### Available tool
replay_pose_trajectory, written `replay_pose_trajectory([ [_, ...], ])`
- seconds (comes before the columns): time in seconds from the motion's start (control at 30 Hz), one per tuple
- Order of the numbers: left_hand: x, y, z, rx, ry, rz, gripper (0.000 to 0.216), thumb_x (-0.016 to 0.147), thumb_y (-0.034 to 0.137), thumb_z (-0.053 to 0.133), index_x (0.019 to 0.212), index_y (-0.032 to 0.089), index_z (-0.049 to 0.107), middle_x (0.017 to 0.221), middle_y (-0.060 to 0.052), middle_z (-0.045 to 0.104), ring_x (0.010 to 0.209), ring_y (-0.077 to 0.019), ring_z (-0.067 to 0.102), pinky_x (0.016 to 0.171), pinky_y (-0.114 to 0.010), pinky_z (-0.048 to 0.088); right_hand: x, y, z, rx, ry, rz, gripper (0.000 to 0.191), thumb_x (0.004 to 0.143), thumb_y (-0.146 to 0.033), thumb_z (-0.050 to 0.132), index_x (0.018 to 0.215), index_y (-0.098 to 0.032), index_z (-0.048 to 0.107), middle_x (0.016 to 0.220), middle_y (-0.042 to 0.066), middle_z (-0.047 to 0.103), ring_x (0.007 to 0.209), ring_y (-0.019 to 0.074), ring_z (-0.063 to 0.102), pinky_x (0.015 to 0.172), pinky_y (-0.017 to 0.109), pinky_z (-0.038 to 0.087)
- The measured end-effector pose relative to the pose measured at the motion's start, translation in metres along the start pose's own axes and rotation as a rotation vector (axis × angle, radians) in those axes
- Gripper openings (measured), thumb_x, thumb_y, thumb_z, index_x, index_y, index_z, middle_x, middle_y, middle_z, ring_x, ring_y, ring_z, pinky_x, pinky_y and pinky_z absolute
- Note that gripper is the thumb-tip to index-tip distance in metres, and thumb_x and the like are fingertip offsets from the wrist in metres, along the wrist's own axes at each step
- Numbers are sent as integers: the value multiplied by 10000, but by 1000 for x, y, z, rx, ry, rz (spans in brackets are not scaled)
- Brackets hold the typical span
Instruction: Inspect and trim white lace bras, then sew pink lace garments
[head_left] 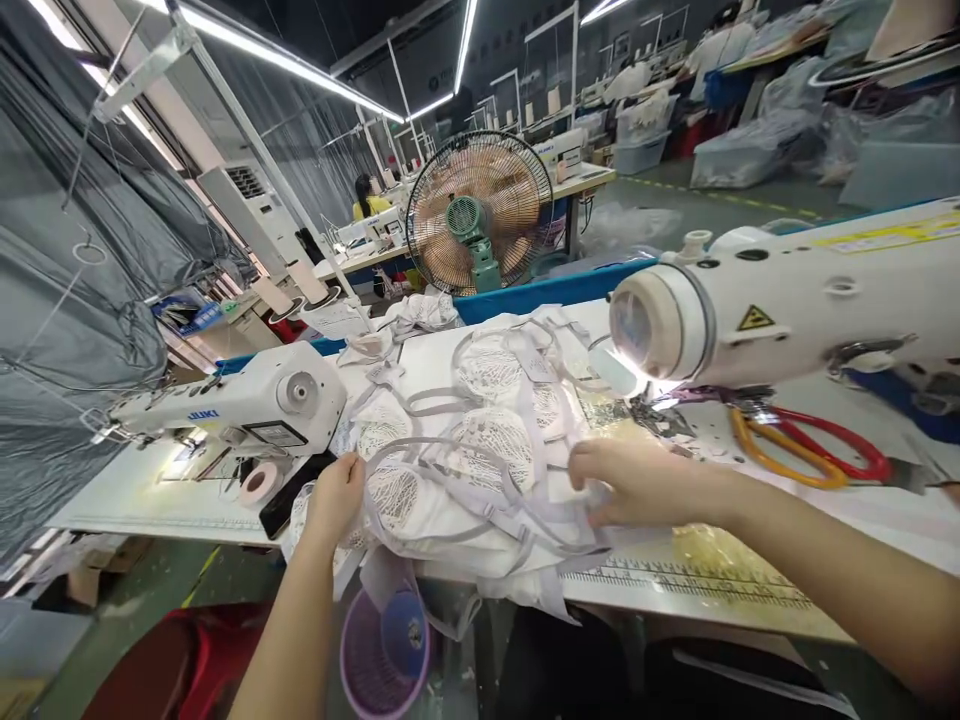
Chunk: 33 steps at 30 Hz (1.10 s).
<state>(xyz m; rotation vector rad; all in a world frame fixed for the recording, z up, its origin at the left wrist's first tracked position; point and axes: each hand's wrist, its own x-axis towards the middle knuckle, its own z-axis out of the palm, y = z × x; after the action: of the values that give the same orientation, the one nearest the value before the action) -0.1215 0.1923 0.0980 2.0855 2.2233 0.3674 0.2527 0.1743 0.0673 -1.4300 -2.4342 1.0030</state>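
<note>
A white sewing table (652, 585) fills the near middle, a ruler scale running along its near edge. On its right stands a large white sewing machine (795, 300), its lamp lit above the bed; to the left is a smaller-looking JUKI sewing machine (247, 400). A round caged fan (463, 215) with a green hub rises beyond the table's far edge.

Between the machines, white lace bras (495, 450) with grey-lilac straps lie in an overlapping heap, a few ends hanging over the near edge. Below them, near and a little left, is a purple basket (367, 660).

The left hand (335, 497) is at the heap's left edge, thumb and forefinger pressed together, pinching the fabric. The right hand (619, 485) is at its right edge, thumb standing apart from the bent fingers (whether the fingertips touch cloth, I cannot tell).

Farther right, scissors (832, 477) with one orange and one red handle lie under the large machine's arm. A pale pink roll (274, 476) sits beside the JUKI machine.
</note>
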Motion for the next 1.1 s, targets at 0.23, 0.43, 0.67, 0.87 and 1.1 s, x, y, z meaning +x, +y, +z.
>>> replay_pose_trajectory([
  [0.23,-26,9,13,70,252,149,296,840,363,426,989,146,562,913,-109,604,881,-258,569,748,-359,447,-45,45,47,89,190,310,387,731,-489,489,996,-212,542,895,82,591,789,268,566,641,373,460],
  [0.43,-48,89,55,-252,277,760,258,848,200,484,1101,170,521,1077,-105,601,1014,-201,557,871,-338,470,-36,36,49,490,462,164,384,801,-458,428,1083,-213,518,967,66,608,874,232,566,734,336,462],
  [0.67,-29,153,71,-757,-350,552,204,736,219,573,923,175,642,876,-49,639,813,-181,553,744,-308,451,0,-3,2,516,366,-111,316,742,-413,501,915,-193,647,847,44,630,803,217,556,737,338,413],
  [0.87,-19,153,77,-1006,-466,281,284,705,429,578,749,148,566,607,17,492,489,-82,407,472,-215,366,44,-10,0,714,399,-134,381,696,-377,531,997,-152,593,849,48,619,821,204,567,741,319,440],
  [1.1,-24,142,85,-1390,-329,-7,457,594,388,727,954,154,571,782,-20,616,557,-90,491,467,-189,388,62,-11,23,886,375,-17,400,721,-478,499,966,-164,537,864,79,619,821,220,558,701,334,450],
])
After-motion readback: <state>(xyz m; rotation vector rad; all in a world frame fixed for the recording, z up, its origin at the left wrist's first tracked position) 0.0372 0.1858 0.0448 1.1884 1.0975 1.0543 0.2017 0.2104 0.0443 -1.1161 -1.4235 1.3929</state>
